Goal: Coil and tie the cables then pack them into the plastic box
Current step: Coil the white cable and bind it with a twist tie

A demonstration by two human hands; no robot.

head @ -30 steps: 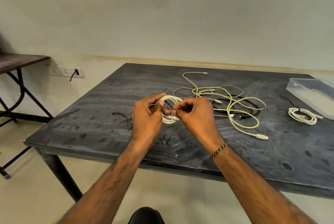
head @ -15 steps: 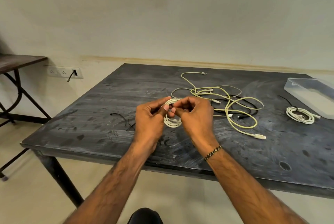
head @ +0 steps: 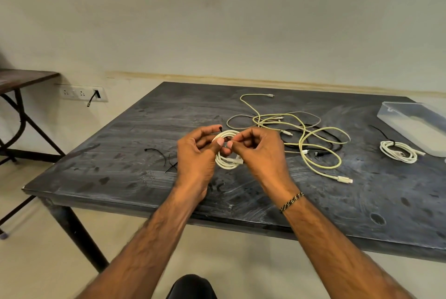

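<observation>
Holding a white cable coil (head: 226,151) above the table (head: 135,134), the left hand (head: 196,154) and right hand (head: 259,151) each had a pinching grip on it and a black tie (head: 220,128). Any slack risked the loops springing apart. The plastic box (head: 415,122) at far right looked empty; a tied coil (head: 398,151) lay just beside it.

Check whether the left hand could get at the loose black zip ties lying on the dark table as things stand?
Probably not yet: the left hand and right hand both grip the white coiled cable. The black zip ties lie unobstructed just left of it.
</observation>
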